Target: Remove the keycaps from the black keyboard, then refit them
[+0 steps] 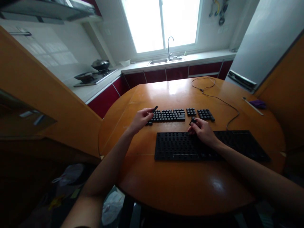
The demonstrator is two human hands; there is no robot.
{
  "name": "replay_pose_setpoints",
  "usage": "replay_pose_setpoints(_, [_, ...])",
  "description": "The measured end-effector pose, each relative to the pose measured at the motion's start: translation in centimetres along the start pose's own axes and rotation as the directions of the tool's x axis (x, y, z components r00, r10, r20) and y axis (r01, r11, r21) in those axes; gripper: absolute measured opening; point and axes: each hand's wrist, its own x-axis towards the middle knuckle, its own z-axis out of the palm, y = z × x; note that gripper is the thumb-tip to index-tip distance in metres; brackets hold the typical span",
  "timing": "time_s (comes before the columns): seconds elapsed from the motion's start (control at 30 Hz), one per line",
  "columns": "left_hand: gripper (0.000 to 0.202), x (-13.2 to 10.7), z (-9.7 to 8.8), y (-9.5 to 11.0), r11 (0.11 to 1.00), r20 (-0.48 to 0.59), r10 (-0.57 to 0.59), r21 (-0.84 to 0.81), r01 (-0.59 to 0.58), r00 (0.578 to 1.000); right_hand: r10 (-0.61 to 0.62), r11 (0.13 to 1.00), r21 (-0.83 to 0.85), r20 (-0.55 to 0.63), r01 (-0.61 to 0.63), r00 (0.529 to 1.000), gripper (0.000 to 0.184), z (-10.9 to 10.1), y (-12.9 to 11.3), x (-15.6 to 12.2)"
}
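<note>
A black keyboard base (180, 147) with its keycaps removed lies on the round wooden table (180, 190). Behind it the loose black keycaps (169, 115) are laid out in rows, with two smaller groups (206, 114) to the right. My left hand (140, 119) is at the left end of those rows and pinches a long black keycap (155, 109) between its fingers. My right hand (201, 130) rests over the top edge of the keyboard base, fingers closed round a small black keycap (193, 120).
A thin cable (222, 101) runs from the keyboard across the far right of the table. A purple object (258, 103) and a pale stick lie at the right edge. A counter with sink (166, 60) and stove (93, 76) stands beyond; a fridge (263, 44) is at right.
</note>
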Motion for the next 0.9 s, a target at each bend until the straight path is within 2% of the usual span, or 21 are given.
replay_pose_setpoints(0.1, [0.034, -0.4, 1.7, -0.4, 0.951, 0.128, 0.233, 0.178, -0.254, 0.964, 0.0, 1.0, -0.007, 0.004, 0.0, 1.0, 0.026, 0.0, 0.0, 0.0])
replay_pose_setpoints(0.2, [0.03, -0.5, 3.5, -1.5, 0.866, 0.21, 0.308, 0.342, -0.365, 0.928, 0.003, 1.0, -0.018, 0.005, -0.003, 1.0, 0.028, -0.1, 0.1, 0.1])
replay_pose_setpoints(0.33, [0.031, -0.2, 4.6, -3.1, 0.815, 0.188, 0.267, 0.479, -0.326, 0.945, 0.006, 1.0, -0.031, 0.008, -0.005, 1.0, 0.027, -0.1, 0.2, 0.1])
replay_pose_setpoints(0.53, [0.033, 0.2, 4.5, -4.0, 0.833, 0.2, 0.18, 0.491, -0.257, 0.963, 0.006, 0.999, -0.031, 0.019, -0.005, 1.0, 0.024, -0.2, 0.1, 0.1])
replay_pose_setpoints(0.67, [0.041, 0.2, 3.6, -3.8, 0.831, 0.229, 0.217, 0.467, -0.302, 0.949, 0.0, 1.0, -0.026, 0.025, 0.0, 1.0, 0.025, -0.2, 0.1, 0.0])
replay_pose_setpoints(0.77, [0.05, 0.1, 2.4, -3.7, 0.833, 0.196, 0.208, 0.478, -0.278, 0.958, -0.007, 1.0, -0.021, 0.022, 0.008, 1.0, 0.023, -0.2, 0.3, 0.0])
replay_pose_setpoints(0.9, [0.046, -0.1, 1.6, -4.2, 0.83, 0.173, 0.192, 0.497, -0.253, 0.966, -0.028, 0.999, -0.014, 0.029, 0.029, 0.999, 0.023, -0.2, 0.3, 0.0])
